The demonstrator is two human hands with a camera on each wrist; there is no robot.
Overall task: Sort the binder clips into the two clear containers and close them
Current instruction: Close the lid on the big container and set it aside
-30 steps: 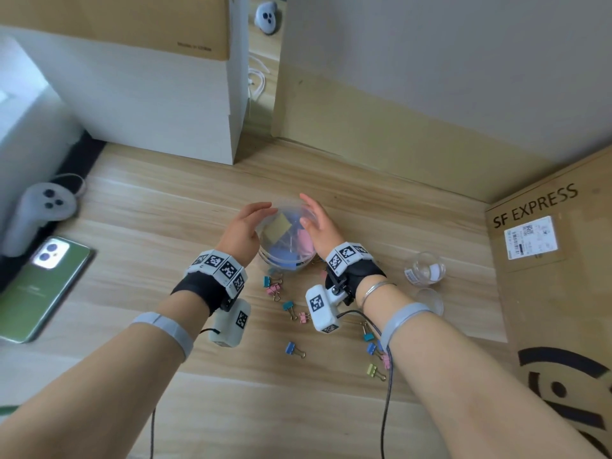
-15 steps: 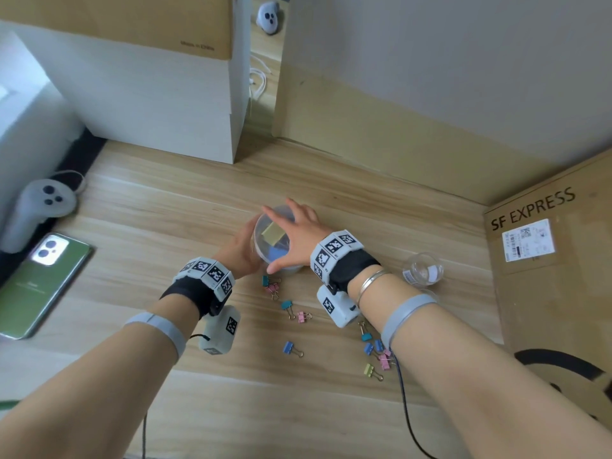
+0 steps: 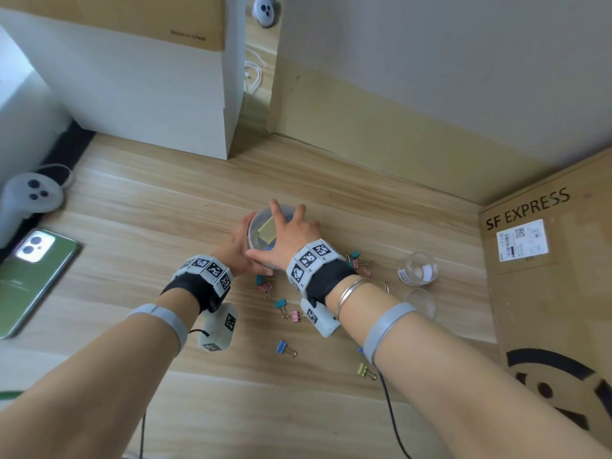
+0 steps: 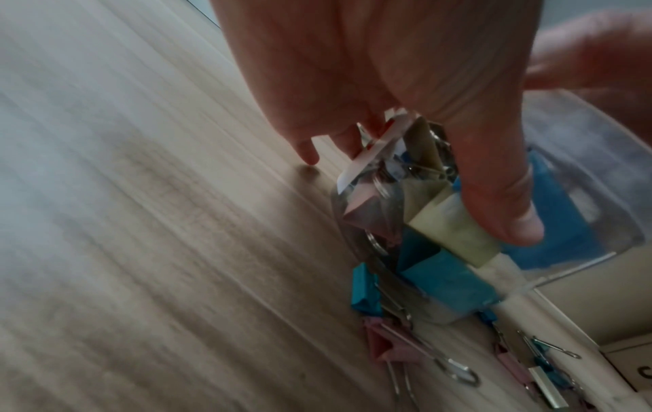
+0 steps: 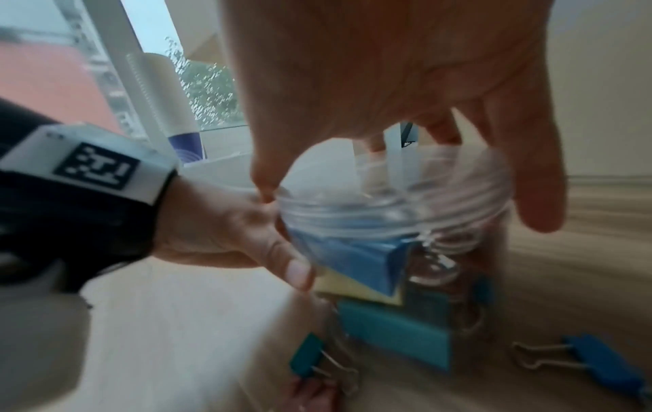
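Observation:
A large clear container (image 3: 261,235) stands on the wooden table, with big blue, yellow and pink binder clips inside. My left hand (image 3: 243,250) grips its left side, the thumb (image 4: 501,200) pressed on the wall. My right hand (image 3: 286,231) lies over the top, its fingers curled round the ridged clear lid (image 5: 391,214). Several small binder clips (image 3: 281,304) lie loose on the table below and to the right of the container. A small clear container (image 3: 418,269) stands open to the right, with its lid (image 3: 420,301) beside it.
A green phone (image 3: 31,276) and a white controller (image 3: 31,195) lie at the left. A white box (image 3: 139,77) stands behind. A cardboard SF EXPRESS box (image 3: 546,276) closes off the right side. Cables trail from both wrists.
My right hand has moved from the container's right side onto its top. The left hand has slid lower on the left side.

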